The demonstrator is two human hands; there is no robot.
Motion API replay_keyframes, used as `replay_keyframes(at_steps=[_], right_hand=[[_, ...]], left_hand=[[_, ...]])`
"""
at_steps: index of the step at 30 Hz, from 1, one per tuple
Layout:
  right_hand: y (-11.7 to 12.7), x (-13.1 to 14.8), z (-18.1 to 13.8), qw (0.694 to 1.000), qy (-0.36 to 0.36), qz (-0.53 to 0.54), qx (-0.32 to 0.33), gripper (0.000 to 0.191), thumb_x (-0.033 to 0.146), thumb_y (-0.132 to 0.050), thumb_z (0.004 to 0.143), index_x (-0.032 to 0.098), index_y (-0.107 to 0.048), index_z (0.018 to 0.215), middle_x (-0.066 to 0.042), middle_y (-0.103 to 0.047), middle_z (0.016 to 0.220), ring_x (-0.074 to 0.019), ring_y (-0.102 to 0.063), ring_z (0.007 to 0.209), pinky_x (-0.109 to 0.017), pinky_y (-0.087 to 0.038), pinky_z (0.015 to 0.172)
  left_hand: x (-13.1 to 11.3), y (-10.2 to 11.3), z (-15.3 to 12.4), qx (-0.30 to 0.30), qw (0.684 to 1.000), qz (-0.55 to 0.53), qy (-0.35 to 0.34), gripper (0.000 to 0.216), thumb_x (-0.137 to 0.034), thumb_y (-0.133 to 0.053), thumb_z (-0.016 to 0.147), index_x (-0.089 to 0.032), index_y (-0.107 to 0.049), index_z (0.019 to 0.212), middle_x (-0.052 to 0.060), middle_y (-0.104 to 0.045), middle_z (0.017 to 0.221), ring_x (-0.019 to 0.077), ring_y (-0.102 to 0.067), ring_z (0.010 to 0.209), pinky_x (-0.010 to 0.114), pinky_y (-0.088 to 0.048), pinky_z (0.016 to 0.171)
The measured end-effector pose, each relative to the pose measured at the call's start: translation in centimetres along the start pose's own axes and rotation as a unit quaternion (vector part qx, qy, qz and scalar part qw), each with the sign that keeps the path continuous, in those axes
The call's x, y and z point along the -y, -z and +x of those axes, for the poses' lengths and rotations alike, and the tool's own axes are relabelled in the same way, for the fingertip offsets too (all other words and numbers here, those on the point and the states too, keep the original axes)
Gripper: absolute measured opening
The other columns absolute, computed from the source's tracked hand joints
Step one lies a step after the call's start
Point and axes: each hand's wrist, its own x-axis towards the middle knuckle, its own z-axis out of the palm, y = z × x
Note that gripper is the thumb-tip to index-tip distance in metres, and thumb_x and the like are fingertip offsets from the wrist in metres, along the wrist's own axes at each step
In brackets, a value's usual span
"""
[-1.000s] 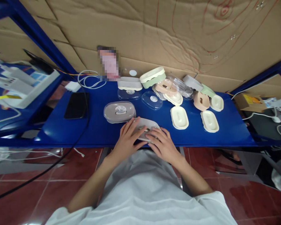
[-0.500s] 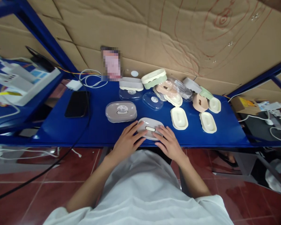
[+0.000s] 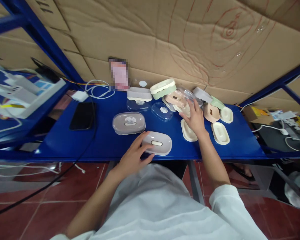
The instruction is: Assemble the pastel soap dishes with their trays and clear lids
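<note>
My left hand (image 3: 135, 155) rests against the left end of a grey oval soap dish (image 3: 158, 143) at the front edge of the blue shelf (image 3: 102, 140), fingers touching its rim. My right hand (image 3: 195, 117) is stretched out to the right, fingers spread over a cream oval tray (image 3: 188, 130) and reaching the pile of pink, cream and clear soap-dish parts (image 3: 181, 98). I cannot see anything gripped in it. A closed grey soap box with a clear lid (image 3: 128, 123) stands to the left of the grey dish.
Cream trays (image 3: 220, 133) and pastel dishes lie at the right. Clear lids (image 3: 162, 111) and a green-and-cream box (image 3: 163, 88) sit at the back. A black phone (image 3: 82, 115), a white charger with cable (image 3: 80, 96) and a cardboard wall (image 3: 165, 40) bound the left and rear.
My right hand has left the grey soap dish and moved up and right to the pile of parts. My left hand stays at the dish.
</note>
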Motion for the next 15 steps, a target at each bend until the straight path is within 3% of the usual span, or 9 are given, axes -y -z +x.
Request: replay_keyframes(at_steps=[4,9,12,15], right_hand=[[-0.5,-0.5,1.4,0.997,-0.020,0.067,-0.037,0.065,0.064,-0.044,0.110,0.017,-0.062,0.151,-0.021,-0.061,0.156,-0.0354,-0.064,0.139,-0.055,-0.056,0.113],[3.2,-0.2,-1.1,0.986,-0.001,0.139,-0.089,0.053,0.057,-0.052,0.109,0.023,-0.066,0.147,-0.014,-0.070,0.145,-0.0318,-0.065,0.139,-0.056,-0.056,0.116],[4.9,1.5,-4.2,0.983,0.032,0.170,-0.065,0.046,0.050,-0.060,0.107,0.026,-0.068,0.146,-0.013,-0.068,0.149,-0.0332,-0.063,0.142,-0.057,-0.054,0.119],[4.9,3.6,-7.8,0.968,0.102,0.227,-0.040,0.039,0.038,-0.067,0.104,0.028,-0.070,0.142,-0.012,-0.069,0.147,-0.0335,-0.063,0.143,-0.057,-0.054,0.121]], left_hand=[[0.0,0.1,0.1,0.002,1.000,-0.001,0.002,0.019,-0.031,-0.065,0.104,-0.021,-0.071,0.119,0.016,-0.039,0.173,0.0333,-0.039,0.162,0.055,-0.043,0.129],[-0.1,0.1,0.2,0.009,0.999,-0.018,0.039,0.027,-0.036,-0.065,0.105,-0.023,-0.069,0.128,0.013,-0.033,0.176,0.0328,-0.041,0.161,0.052,-0.045,0.128],[0.1,0.1,0.2,0.011,0.996,-0.039,0.074,0.053,-0.040,-0.068,0.104,-0.029,-0.053,0.153,0.013,-0.028,0.179,0.0318,-0.040,0.162,0.050,-0.046,0.128],[0.3,-0.1,0.2,0.006,0.994,-0.057,0.094,0.079,-0.041,-0.072,0.102,-0.033,-0.031,0.168,0.014,-0.027,0.179,0.0323,-0.033,0.165,0.052,-0.041,0.131]])
